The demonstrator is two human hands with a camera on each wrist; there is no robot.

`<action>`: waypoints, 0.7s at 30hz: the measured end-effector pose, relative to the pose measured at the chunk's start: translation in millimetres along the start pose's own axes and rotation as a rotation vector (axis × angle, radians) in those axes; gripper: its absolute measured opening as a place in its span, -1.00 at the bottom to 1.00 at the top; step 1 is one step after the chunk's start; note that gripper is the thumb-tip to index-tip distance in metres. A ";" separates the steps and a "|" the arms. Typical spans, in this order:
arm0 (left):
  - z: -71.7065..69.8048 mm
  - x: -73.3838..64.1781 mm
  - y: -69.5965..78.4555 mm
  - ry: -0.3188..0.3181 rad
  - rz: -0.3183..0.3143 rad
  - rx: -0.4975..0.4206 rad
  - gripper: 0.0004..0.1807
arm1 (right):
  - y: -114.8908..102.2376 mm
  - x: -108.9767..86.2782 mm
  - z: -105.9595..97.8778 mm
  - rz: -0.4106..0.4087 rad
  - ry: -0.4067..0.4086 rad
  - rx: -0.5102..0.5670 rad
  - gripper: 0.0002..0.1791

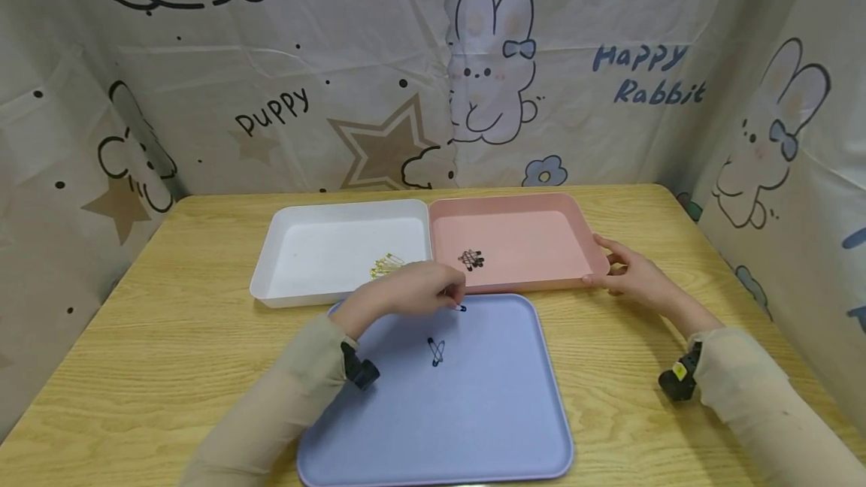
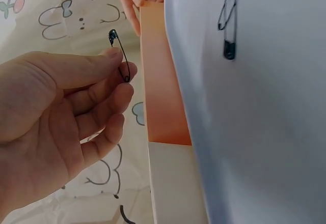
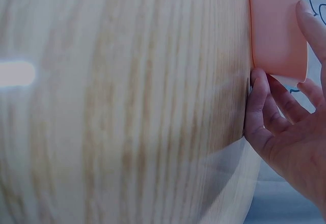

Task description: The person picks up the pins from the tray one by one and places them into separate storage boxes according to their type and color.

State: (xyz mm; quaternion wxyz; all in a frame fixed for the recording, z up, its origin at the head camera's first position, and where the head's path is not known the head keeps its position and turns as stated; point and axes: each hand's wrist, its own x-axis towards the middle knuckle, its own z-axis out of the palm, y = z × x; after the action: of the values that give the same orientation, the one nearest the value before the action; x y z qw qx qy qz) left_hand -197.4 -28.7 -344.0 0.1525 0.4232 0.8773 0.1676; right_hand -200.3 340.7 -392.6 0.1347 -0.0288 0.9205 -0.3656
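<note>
My left hand pinches a black safety pin between thumb and forefinger, above the far edge of the blue tray. Two more black safety pins lie crossed on that tray. Just beyond the hand is the pink tray, where a small heap of black safety pins lies near its left front. My right hand holds the pink tray's right front corner, thumb and fingers against its walls. Gold-coloured pins lie in the white tray, partly behind the left hand.
White and pink trays stand side by side at the back of the wooden table, with the blue tray in front of them. A printed cloth hangs behind and at both sides. Each wrist wears a small black camera.
</note>
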 end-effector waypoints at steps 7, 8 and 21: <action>-7.3 17.2 -5.0 0.037 -0.003 -0.005 -0.88 | -1.1 -0.8 0.0 -0.005 -0.006 0.009 0.01; -7.3 20.2 -6.3 0.043 -0.004 -0.011 -0.88 | -0.8 -0.8 -0.1 0.000 -0.004 0.006 0.01; -4.8 54.3 -26.1 0.061 -0.085 -0.048 -0.96 | 1.8 1.2 0.8 -0.013 -0.006 0.015 0.01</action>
State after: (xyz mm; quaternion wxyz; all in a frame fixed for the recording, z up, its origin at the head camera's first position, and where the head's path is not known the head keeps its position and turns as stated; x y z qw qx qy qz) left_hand -249.7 -1.7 -357.5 0.1425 0.3766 0.8943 0.1949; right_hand -201.1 341.3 -394.6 0.1353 -0.0348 0.9172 -0.3733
